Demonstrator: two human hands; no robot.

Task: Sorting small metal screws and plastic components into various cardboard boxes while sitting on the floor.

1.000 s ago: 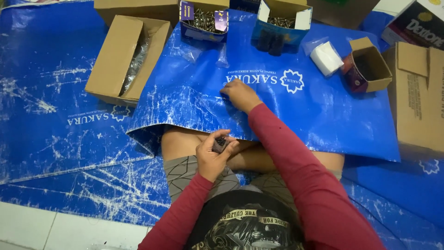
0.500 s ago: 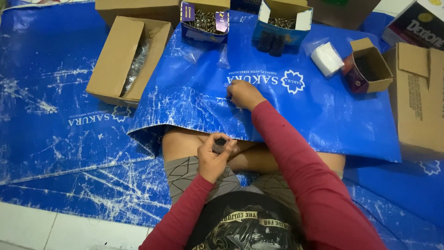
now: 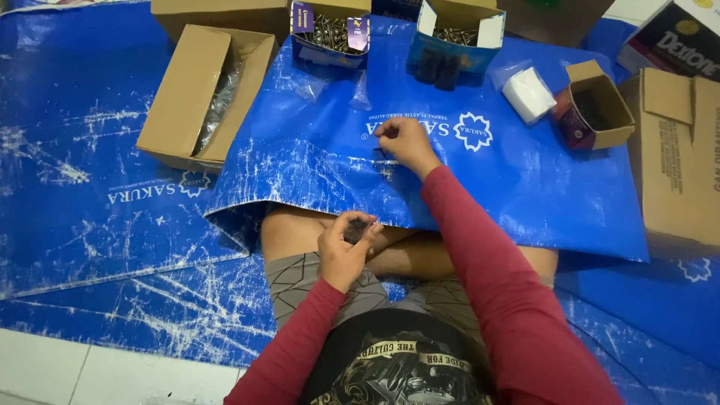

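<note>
1. The left hand [image 3: 345, 251] rests over the lap, fingers curled shut around a small dark part [image 3: 354, 231] that is too hidden to identify.
2. The right hand [image 3: 401, 142] reaches forward onto the blue tarp sheet [image 3: 525, 187] draped over the knees, fingertips pinched on something tiny lying there; what it is cannot be made out.
3. To do this pick well, I judge the pinch should close firmly on the tiny piece before lifting, since the tarp is slick and creased.
4. Holding the left hand steady and close to the body would make joining the two pieces easier.
5. Supplies sit further out: an open box of metal screws [image 3: 330, 34], a blue box [image 3: 454, 37] with dark pieces, a long cardboard box [image 3: 199, 94] to the left, and a small brown box [image 3: 596, 105] to the right.
</note>
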